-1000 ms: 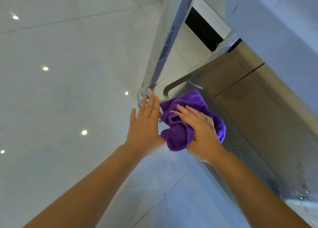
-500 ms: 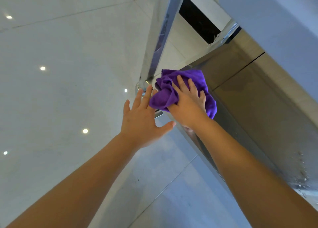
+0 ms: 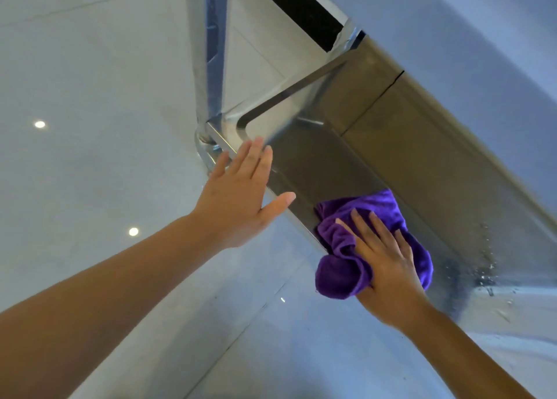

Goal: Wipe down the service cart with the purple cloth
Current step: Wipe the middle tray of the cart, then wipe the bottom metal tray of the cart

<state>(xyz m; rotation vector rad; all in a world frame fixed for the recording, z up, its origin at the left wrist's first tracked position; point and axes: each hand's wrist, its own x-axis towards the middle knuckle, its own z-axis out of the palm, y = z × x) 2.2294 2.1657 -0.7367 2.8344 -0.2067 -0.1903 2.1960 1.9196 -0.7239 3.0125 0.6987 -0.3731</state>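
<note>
The right hand (image 3: pixel 385 263) lies flat, fingers spread, on top of the purple cloth (image 3: pixel 343 266) and presses it against the lower shelf of the service cart (image 3: pixel 316 163); it does not close around the cloth, the palm only pushes it down; the cloth is crumpled, one fold hangs over the near edge of the shelf, and part of it shows beyond the fingertips. The left hand (image 3: pixel 241 196) is open and holds nothing; its fingers are straight and together, the thumb points out to the right; the fingertips are at the near rim of the shelf, close to its rounded corner, but I cannot tell if they really touch the metal. The two hands are apart, the left one nearer to the corner, the right one further along the shelf. At that corner a shiny upright post (image 3: pixel 211 52) of the cart goes up; small water drops (image 3: pixel 488 263) lie on the steel to the right of the cloth. Under the cart is a pale tiled floor (image 3: pixel 90 82) with bright reflections of lamps.
</note>
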